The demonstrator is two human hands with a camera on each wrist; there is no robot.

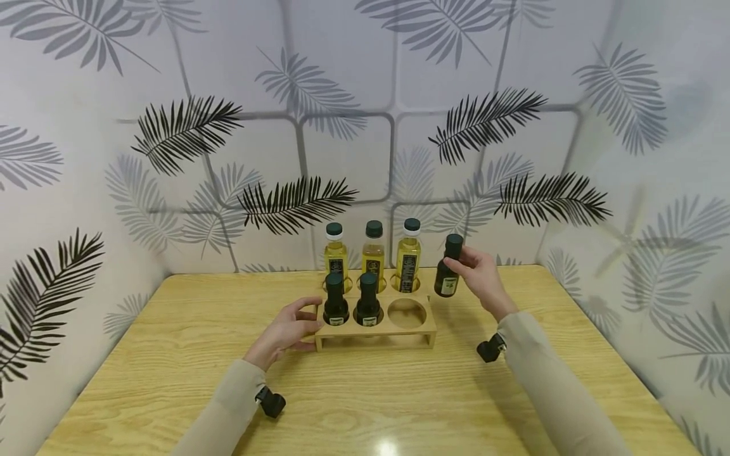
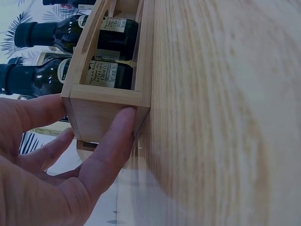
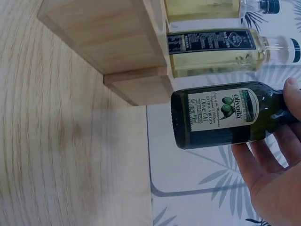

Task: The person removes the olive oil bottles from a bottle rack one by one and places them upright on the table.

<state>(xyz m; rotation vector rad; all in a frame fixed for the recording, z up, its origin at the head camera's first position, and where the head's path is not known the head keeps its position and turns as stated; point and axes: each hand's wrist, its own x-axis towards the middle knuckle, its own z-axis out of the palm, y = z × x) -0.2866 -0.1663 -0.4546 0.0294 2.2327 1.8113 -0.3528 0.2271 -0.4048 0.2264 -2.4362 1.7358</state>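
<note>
My right hand (image 1: 485,282) holds a small dark olive oil bottle (image 1: 447,278) by its neck, in the air just beyond the right end of a wooden bottle rack (image 1: 376,330). In the right wrist view, the bottle's pale label (image 3: 223,109) faces the camera. My left hand (image 1: 291,326) grips the left end of the rack, its thumb and fingers against the wood in the left wrist view. Two dark bottles (image 1: 335,304) (image 1: 368,304) stand in the front row's left and middle holes. The front right hole (image 1: 407,312) holds no bottle.
Behind them, three clear bottles of yellow oil (image 1: 336,253) (image 1: 373,256) (image 1: 408,256) stand in the rack's back row. The rack sits on a wood-grain table (image 1: 371,399). A leaf-patterned backdrop (image 1: 353,152) rises behind the table's back edge.
</note>
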